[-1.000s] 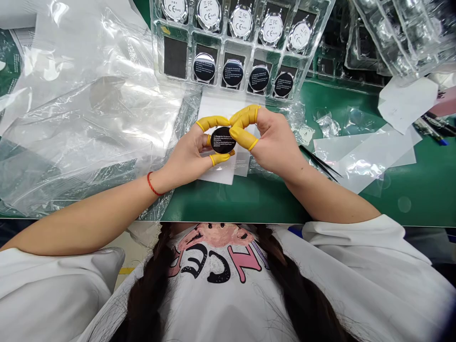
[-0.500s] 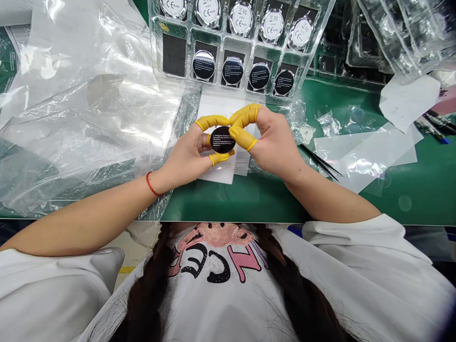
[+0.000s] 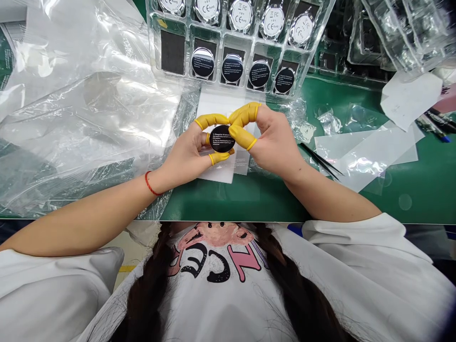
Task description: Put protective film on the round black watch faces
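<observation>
A round black watch face [image 3: 221, 139] with small white print is held over the middle of the bench. My left hand [image 3: 188, 151], in yellow finger cots, is closed around its rim from the left, thumb below and index finger above. My right hand [image 3: 272, 140], also in yellow finger cots, pinches at its upper right edge with thumb and index finger. Whether a thin film lies between those fingertips I cannot tell. Under the hands lie white sheets [image 3: 217, 175], and part of a clear printed film shows beside them.
A clear plastic tray [image 3: 245, 42] at the back holds several watches, some face up, some back up. Plastic bags [image 3: 89, 118] spread over the left. To the right lie black tweezers [image 3: 320, 160], translucent sheets [image 3: 366, 152], pens [image 3: 436, 124] and stacked trays [image 3: 402, 38].
Both hands keep almost the same grip on the watch face. The view has shifted very slightly; nothing else visibly differs.
</observation>
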The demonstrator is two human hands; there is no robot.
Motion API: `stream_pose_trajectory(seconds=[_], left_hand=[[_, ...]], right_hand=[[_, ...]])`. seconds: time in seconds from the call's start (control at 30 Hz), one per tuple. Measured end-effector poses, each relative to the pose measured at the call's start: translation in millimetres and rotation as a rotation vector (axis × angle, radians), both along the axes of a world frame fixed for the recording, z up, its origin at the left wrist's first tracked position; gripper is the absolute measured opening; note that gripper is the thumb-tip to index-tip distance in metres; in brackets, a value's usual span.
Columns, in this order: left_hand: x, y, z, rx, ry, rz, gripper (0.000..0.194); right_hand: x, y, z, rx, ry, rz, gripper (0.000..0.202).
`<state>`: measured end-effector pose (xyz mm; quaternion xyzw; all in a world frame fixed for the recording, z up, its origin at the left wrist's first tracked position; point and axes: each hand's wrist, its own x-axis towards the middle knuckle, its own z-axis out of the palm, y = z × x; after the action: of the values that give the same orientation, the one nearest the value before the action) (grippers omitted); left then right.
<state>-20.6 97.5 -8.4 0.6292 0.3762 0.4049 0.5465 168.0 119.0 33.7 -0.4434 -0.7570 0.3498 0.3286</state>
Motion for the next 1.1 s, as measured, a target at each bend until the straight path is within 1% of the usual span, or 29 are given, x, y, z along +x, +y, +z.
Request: stream_pose_trajectory(seconds=[0.13,0.27,0.33,0.43,0.5,0.53,0.6,0.63,0.7,0.77,0.8,0.83,0.87,0.9,0.93,1.0,1.07,1.1], left_hand=[[0,0,-0.6,0.001,-0.004,0.003,0.059],[2,-2,2.7,-0.02,-0.029,0.021,0.057],[2,-3,4.8,-0.044,-0.019,0.032,0.057],[2,-3,6.1,-0.085,-0.015,0.042,0.058],[2,-2,5.5,-0.114,-0.017,0.04,0.058],[1,-1,4.9,-0.129,-0.015,0.036,0.057],[1,0,3.5,-0.156,-0.013,0.028,0.056],[1,0,2.8,-0.168,-0.013,0.022,0.055],[1,1,1.6,-0.182,-0.014,0.01,0.055],[1,1,0.6,-0.18,-0.015,0.013,0.055],[1,1,0.2,-0.176,-0.011,0.019,0.055],[2,0,-0.3,-0.173,-0.008,0.027,0.055],[2,0,-0.8,-0.172,-0.007,0.034,0.055],[2,0,-1.4,-0.174,-0.008,0.038,0.055],[2,0,-1.9,-0.178,-0.01,0.039,0.056],[2,0,-2.5,-0.181,-0.014,0.041,0.056],[3,0,-1.9,-0.175,-0.01,0.045,0.056],[3,0,-1.1,-0.169,-0.007,0.045,0.055]], right_hand=[[0,0,-0.2,0.008,0.01,0.008,0.036],[0,0,-3.6,0.013,0.005,0.01,0.036],[-2,-1,-2.7,0.024,-0.016,0.005,0.036],[0,-1,4.6,0.097,-0.1,-0.001,0.036],[9,1,7.8,0.189,-0.207,-0.034,0.034],[17,4,6.4,0.229,-0.267,-0.067,0.033],[40,13,-5.6,0.275,-0.365,-0.157,0.038],[53,19,-16.3,0.276,-0.392,-0.201,0.043],[79,32,-42.9,0.28,-0.406,-0.261,0.052],[98,44,-67.2,0.261,-0.405,-0.278,0.055],[104,48,-75.0,0.248,-0.408,-0.277,0.053],[106,50,-78.7,0.233,-0.414,-0.275,0.049],[104,49,-77.9,0.22,-0.419,-0.276,0.044],[100,46,-73.0,0.214,-0.416,-0.282,0.039],[92,40,-64.6,0.215,-0.402,-0.288,0.034],[69,22,-42.6,0.24,-0.332,-0.288,0.028],[43,1,-22.4,0.272,-0.239,-0.24,0.026],[31,-9,-15.8,0.273,-0.207,-0.193,0.027]])
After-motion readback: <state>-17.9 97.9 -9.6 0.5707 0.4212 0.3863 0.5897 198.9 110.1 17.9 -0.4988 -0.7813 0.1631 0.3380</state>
